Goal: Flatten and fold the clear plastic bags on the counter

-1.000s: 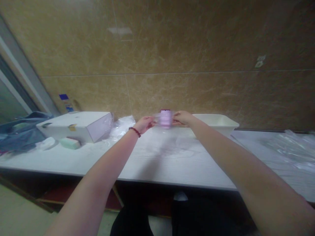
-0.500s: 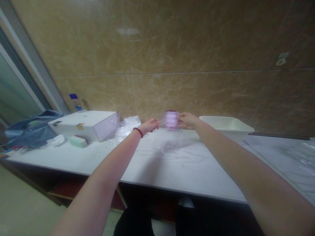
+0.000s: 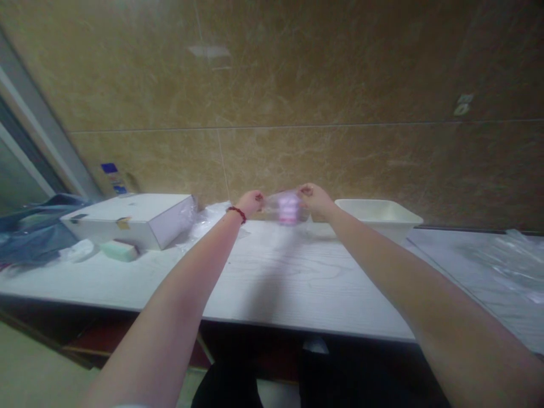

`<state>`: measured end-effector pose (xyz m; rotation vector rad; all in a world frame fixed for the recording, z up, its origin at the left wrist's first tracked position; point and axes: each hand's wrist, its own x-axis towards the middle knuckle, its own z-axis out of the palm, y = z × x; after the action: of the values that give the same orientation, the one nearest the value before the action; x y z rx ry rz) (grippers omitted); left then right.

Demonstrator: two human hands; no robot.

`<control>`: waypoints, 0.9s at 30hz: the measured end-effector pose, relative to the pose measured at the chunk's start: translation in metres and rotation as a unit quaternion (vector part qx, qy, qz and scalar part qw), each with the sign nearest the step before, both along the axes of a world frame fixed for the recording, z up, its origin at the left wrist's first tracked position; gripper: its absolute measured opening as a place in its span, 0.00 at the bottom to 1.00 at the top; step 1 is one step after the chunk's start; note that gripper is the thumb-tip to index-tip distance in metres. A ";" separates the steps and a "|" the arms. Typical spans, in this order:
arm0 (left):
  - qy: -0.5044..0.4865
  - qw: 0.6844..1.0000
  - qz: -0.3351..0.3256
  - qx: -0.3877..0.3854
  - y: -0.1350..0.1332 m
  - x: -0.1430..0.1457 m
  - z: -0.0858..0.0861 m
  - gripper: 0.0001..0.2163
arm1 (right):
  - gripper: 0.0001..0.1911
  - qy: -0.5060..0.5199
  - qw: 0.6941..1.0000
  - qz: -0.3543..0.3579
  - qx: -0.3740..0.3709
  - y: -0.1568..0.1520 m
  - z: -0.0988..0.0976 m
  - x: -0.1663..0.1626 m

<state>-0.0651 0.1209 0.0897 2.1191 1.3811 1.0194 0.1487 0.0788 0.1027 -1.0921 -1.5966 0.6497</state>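
A small pink-purple item (image 3: 288, 209), blurred so that its kind is unclear, hangs inside a clear plastic bag (image 3: 272, 203) above the table near the wall. With a red bead bracelet on the wrist, my left hand (image 3: 250, 203) pinches the bag's left top corner. On the opposite side, my right hand (image 3: 313, 198) grips the top right corner between closed fingers. The bag is stretched between both hands, and the item sits nearer the right one.
A cream plastic basin (image 3: 379, 212) stands right of my hands. To the left are a white box (image 3: 127, 211), crumpled plastic wrap (image 3: 208, 218), a pale green block (image 3: 119, 250) and a blue bag (image 3: 29, 235). More clear bags (image 3: 516, 260) lie far right on the white table (image 3: 297, 283).
My right hand has shifted from the pink item's side to the bag's top corner. The bag is now pulled taut between both hands with the item in it. The view has shifted slightly.
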 end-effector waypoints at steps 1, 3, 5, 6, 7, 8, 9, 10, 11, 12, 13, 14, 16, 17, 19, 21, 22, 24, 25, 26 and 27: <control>-0.011 1.000 0.004 0.021 -0.003 0.000 0.001 0.07 | 0.07 -0.026 0.999 -0.002 0.028 -0.002 0.000 0.002; -0.022 0.997 0.002 0.072 -0.010 0.000 -0.002 0.07 | 0.08 -0.087 0.993 -0.010 0.081 -0.010 -0.001 0.008; -0.017 0.994 -0.021 0.107 -0.020 0.000 -0.009 0.07 | 0.09 -0.142 0.982 -0.020 0.124 -0.022 -0.005 0.012; -0.012 0.993 -0.037 0.113 -0.025 0.000 -0.015 0.08 | 0.10 -0.161 0.977 -0.024 0.139 -0.030 -0.009 0.014; -0.005 0.992 -0.054 0.112 -0.031 0.000 -0.022 0.09 | 0.10 -0.177 0.973 -0.024 0.149 -0.038 -0.015 0.016; 0.002 0.992 -0.067 0.110 -0.037 0.001 -0.030 0.10 | 0.10 -0.189 0.969 -0.020 0.155 -0.045 -0.022 0.017; 0.008 0.991 -0.078 0.108 -0.043 0.002 -0.038 0.10 | 0.10 -0.199 0.967 -0.014 0.157 -0.053 -0.032 0.019; 0.013 0.991 -0.083 0.106 -0.049 0.004 -0.048 0.11 | 0.10 -0.210 0.966 -0.003 0.153 -0.060 -0.042 0.020; 0.020 0.990 -0.088 0.110 -0.055 0.005 -0.058 0.11 | 0.10 -0.221 0.964 0.006 0.149 -0.067 -0.054 0.021; 0.035 0.988 -0.098 0.111 -0.061 0.007 -0.068 0.12 | 0.09 -0.235 0.962 0.019 0.142 -0.073 -0.066 0.022; 0.057 0.987 -0.107 0.109 -0.066 0.008 -0.077 0.12 | 0.10 -0.253 0.958 0.032 0.132 -0.079 -0.079 0.023; 0.087 0.984 -0.113 0.109 -0.071 0.008 -0.087 0.12 | 0.10 -0.270 0.954 0.041 0.122 -0.085 -0.091 0.024; 0.148 0.973 -0.133 0.113 -0.079 0.007 -0.104 0.10 | 0.12 -0.307 0.945 0.062 0.096 -0.096 -0.112 0.025; 0.180 0.966 -0.147 0.115 -0.083 0.006 -0.111 0.10 | 0.13 -0.325 0.940 0.072 0.080 -0.101 -0.120 0.026; 0.245 0.948 -0.172 0.112 -0.091 0.001 -0.122 0.10 | 0.14 -0.360 0.927 0.096 0.048 -0.110 -0.133 0.027; 0.295 0.933 -0.178 0.106 -0.101 -0.004 -0.130 0.11 | 0.15 -0.383 0.916 0.119 0.030 -0.118 -0.141 0.028; 0.314 0.928 -0.172 0.105 -0.107 -0.007 -0.132 0.12 | 0.16 -0.390 0.911 0.129 0.029 -0.121 -0.143 0.029; 0.338 0.923 -0.146 0.110 -0.121 -0.011 -0.135 0.13 | 0.17 -0.405 0.903 0.142 0.033 -0.127 -0.146 0.031; 0.348 0.920 -0.136 0.114 -0.128 -0.013 -0.136 0.13 | 0.17 -0.416 0.897 0.145 0.032 -0.128 -0.147 0.032; 0.357 0.918 -0.128 0.118 -0.135 -0.014 -0.136 0.13 | 0.18 -0.428 0.892 0.144 0.029 -0.129 -0.148 0.033; 0.364 0.916 -0.119 0.123 -0.141 -0.014 -0.136 0.13 | 0.18 -0.440 0.886 0.141 0.023 -0.130 -0.150 0.034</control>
<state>-0.0795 -0.0204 -0.0459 2.9485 1.2683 0.3057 0.1824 -0.0511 -0.0469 -1.2045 -2.5744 0.2831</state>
